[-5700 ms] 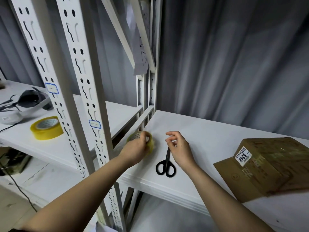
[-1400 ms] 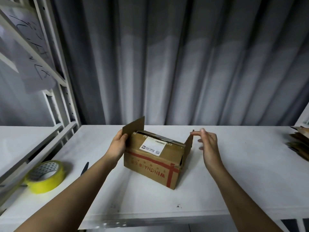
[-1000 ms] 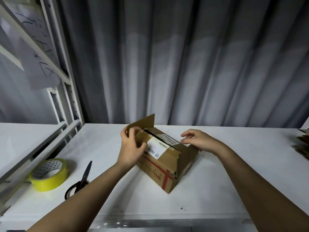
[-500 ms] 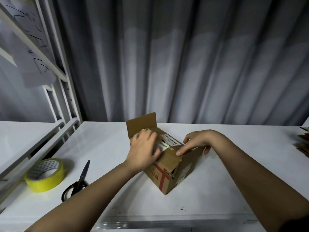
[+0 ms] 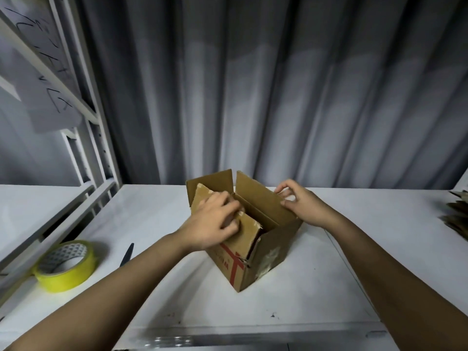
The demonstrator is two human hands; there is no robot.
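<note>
The cardboard box [image 5: 263, 257] stands on the white shelf [image 5: 316, 287], to the right of the yellow tape roll [image 5: 65, 264] and farther from it than the scissors [image 5: 126, 254]. My left hand [image 5: 215, 229] curls over the near flap [image 5: 248, 231], on the roll's side. My right hand [image 5: 301, 203] pinches a corner of the far flap [image 5: 258, 198]. I judge the box to be light, worn and soft at its creases. It is better to hold each flap close to its fold, not by the torn edges.
</note>
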